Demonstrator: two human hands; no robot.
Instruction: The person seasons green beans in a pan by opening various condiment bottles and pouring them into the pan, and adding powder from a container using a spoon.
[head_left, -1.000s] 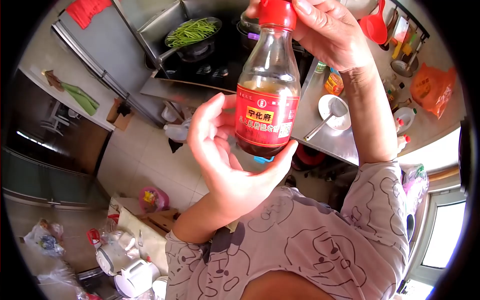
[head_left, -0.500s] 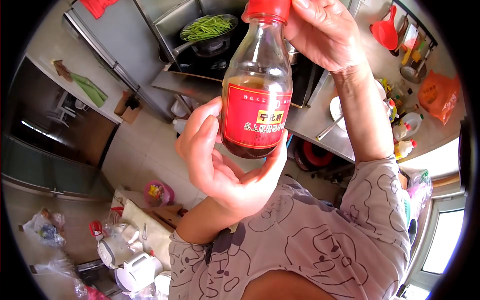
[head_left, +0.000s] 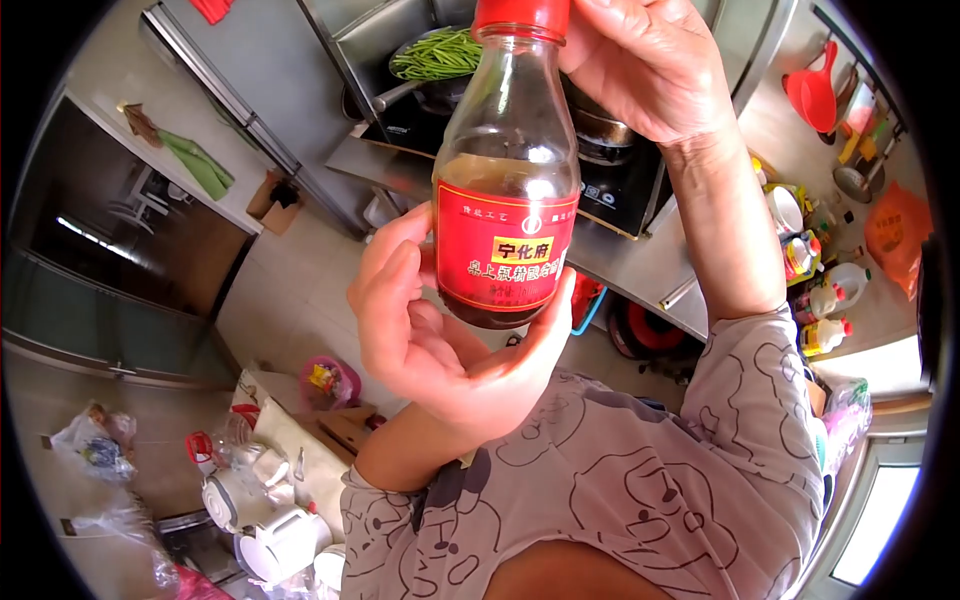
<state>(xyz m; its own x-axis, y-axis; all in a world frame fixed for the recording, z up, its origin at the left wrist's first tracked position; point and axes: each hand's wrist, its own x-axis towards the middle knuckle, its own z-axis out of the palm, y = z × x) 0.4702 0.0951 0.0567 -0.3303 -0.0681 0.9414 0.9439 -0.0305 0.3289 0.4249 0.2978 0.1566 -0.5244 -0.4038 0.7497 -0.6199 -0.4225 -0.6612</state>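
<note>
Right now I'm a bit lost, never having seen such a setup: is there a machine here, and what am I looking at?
No machine is at work here: these are a person's own bare hands. The view comes from one camera worn on the head, looking forward and down, so the person's patterned shirt fills the bottom. The left hand cradles the lower part of a glass bottle with a red label and some dark liquid inside. The right hand is at its red cap, partly cut off by the picture's edge. Behind, green beans sit in a pan on the black stove.
</note>
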